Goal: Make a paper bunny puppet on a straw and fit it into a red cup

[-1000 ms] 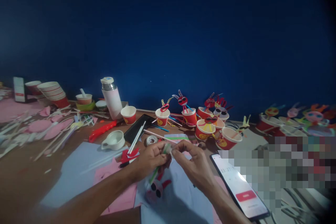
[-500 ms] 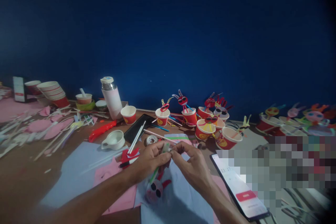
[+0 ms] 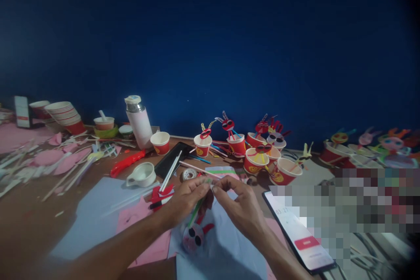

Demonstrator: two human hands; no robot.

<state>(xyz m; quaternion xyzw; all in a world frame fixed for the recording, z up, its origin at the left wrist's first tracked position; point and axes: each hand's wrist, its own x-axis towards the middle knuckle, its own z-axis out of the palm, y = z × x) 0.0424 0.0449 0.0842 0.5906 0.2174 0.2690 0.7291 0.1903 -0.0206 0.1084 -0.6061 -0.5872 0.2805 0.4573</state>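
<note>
My left hand is closed in a pinch on a thin green strip, which looks like a flat stick or straw. Below the strip hangs a pink paper face with black sunglasses and a red ear-like piece, over pale blue paper. Close against the left fingertips, my right hand pinches with thumb and forefinger. Whatever lies between its fingertips is too small to make out. A red paper scrap and a black marker lie left of my left hand.
Behind the hands stand paper cups with paper faces on sticks. A tape roll, white mug, red cutter and thermos flask are to the left. A phone lies by my right forearm; paper scraps cover the far left.
The left fingers have shifted slightly on the green strip, and the small pale bit between the fingertips shows less. Both hands stay together in nearly the same place.
</note>
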